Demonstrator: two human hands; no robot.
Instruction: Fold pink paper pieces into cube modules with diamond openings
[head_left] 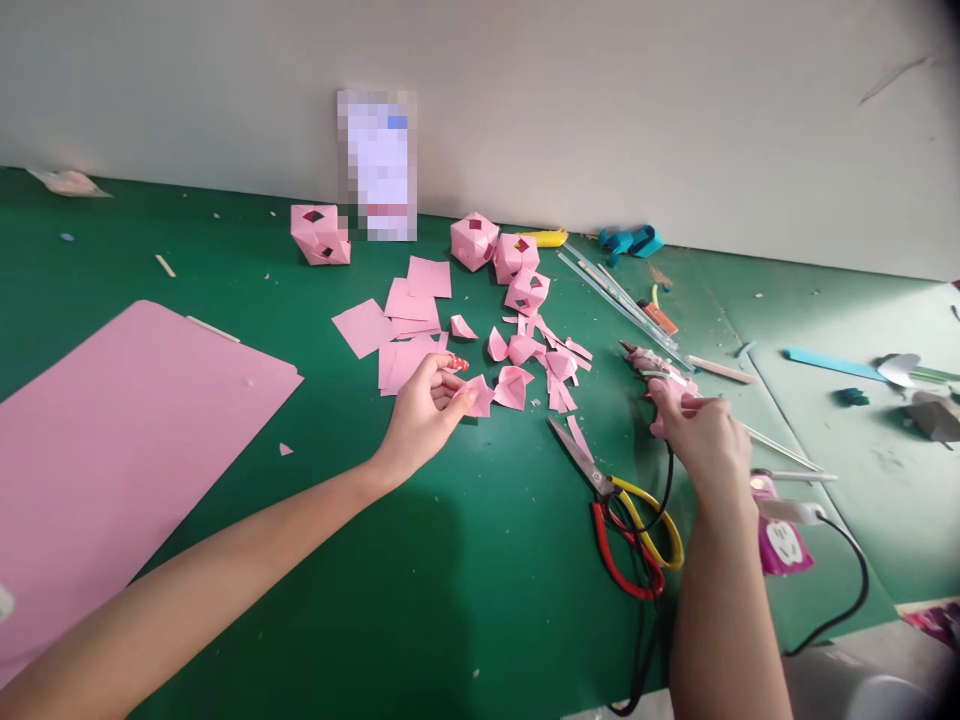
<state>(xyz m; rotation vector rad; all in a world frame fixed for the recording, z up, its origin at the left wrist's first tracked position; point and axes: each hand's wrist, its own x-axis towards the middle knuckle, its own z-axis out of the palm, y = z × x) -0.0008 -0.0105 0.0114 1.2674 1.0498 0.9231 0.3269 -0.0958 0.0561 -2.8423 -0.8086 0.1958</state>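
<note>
My left hand (424,412) reaches over the green table (480,560) and pinches a small folded pink paper piece (478,395). Around it lie other folded pink pieces (514,385) and flat pink paper squares (409,330). My right hand (701,435) is closed round a pink glue gun (660,375), whose nozzle points left and away; its black cord runs back toward me. Red and yellow-handled scissors (615,495) lie between the two hands.
A large pink sheet (112,450) covers the left of the table. Folded pink paper cubes (474,240) and one more (320,233) sit near the white wall. Clear glue sticks (622,300), blue scraps (630,240) and other craft bits lie at the right.
</note>
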